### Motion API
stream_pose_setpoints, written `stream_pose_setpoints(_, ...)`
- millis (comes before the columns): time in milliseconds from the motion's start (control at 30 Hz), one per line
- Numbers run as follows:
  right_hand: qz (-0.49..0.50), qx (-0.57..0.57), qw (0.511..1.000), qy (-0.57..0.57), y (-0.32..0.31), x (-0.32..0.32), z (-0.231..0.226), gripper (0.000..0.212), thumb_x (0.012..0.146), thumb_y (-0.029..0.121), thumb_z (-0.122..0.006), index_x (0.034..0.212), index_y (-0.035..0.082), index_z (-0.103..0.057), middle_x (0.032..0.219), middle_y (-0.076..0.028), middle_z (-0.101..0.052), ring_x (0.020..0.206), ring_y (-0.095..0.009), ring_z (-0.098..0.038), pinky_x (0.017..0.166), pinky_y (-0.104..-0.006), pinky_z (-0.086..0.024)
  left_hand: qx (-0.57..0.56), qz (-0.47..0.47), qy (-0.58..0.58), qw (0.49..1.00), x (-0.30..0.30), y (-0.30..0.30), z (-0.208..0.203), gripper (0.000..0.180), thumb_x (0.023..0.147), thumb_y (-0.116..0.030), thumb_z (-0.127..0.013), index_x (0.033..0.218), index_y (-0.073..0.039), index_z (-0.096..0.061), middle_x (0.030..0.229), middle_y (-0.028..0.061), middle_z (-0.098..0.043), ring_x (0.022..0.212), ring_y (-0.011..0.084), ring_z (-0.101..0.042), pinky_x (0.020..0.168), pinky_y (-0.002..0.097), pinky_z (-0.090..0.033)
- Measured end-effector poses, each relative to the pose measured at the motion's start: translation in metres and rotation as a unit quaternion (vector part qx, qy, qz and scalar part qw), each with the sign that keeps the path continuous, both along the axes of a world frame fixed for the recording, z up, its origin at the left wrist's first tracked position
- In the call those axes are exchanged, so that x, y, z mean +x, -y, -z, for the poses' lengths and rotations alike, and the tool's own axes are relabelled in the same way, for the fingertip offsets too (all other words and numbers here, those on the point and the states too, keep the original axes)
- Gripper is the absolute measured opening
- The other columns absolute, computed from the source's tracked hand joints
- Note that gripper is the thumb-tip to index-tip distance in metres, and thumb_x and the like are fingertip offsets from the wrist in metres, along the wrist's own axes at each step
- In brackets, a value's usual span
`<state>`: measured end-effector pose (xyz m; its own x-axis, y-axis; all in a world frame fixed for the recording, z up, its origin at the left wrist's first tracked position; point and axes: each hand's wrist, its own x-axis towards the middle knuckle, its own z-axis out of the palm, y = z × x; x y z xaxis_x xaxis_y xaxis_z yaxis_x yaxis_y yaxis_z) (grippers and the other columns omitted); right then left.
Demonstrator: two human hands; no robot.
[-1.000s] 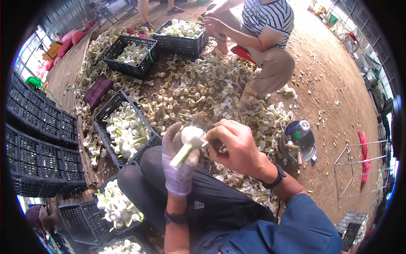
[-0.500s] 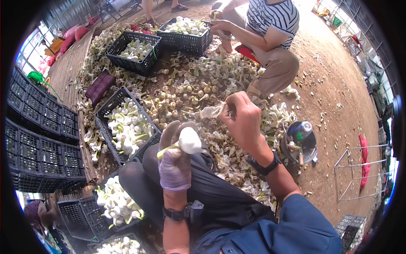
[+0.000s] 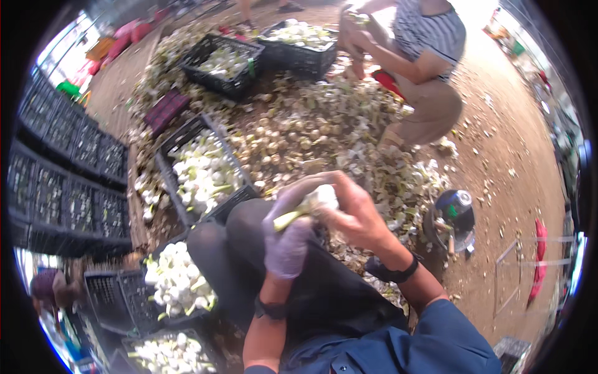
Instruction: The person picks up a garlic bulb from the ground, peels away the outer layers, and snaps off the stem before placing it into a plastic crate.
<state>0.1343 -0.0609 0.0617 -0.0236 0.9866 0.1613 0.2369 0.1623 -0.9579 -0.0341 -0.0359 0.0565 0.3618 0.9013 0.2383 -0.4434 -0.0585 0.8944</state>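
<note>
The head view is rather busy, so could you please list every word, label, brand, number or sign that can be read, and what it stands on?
None can be read.
Striped shirt: blurred; no lettering can be made out.
Container in the bucket: its green mark is too small and blurred to read.
Garlic bulb in the left hand: no lettering shows.

Through my head view, I see the gloved left hand [image 3: 288,246] holding a garlic [image 3: 324,196], stem [image 3: 286,220] down-left, and the bare right hand [image 3: 355,215] gripping its bulb end. Peelings [image 3: 355,121] litter the ground ahead, a full crate [image 3: 240,198] at left, a bucket [image 3: 430,229] at right, a seated co-worker [image 3: 430,50] beyond.
</note>
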Motion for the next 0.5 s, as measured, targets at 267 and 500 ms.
stream_pose_setpoints(267,0.018,-0.201,0.945,-0.257,-0.026,0.012,0.060,0.041,0.108,0.038,-0.053,0.127,0.002,-0.058,0.106,-0.010,-0.068,0.088,-0.016,-0.070,0.072,-0.0287,-0.060,0.024,-0.151,-0.074,0.985,0.000,0.004,0.010,0.065,0.091,-0.013,-0.067,0.151,-0.004,-0.044,0.147,0.0081,-0.051,0.132,0.0178,-0.050,0.110,0.0344,-0.043)
stream_pose_setpoints(500,-0.011,-0.269,0.943,-0.197,-0.066,0.014,0.136,0.038,0.105,0.040,-0.058,0.117,0.004,-0.064,0.097,-0.004,-0.070,0.083,-0.012,-0.068,0.066,-0.0266,-0.055,0.028,-0.094,-0.057,0.994,-0.004,0.000,0.010,0.060,0.090,-0.010,-0.061,0.147,-0.001,-0.047,0.142,0.0100,-0.056,0.123,0.0187,-0.057,0.104,0.0351,-0.048)
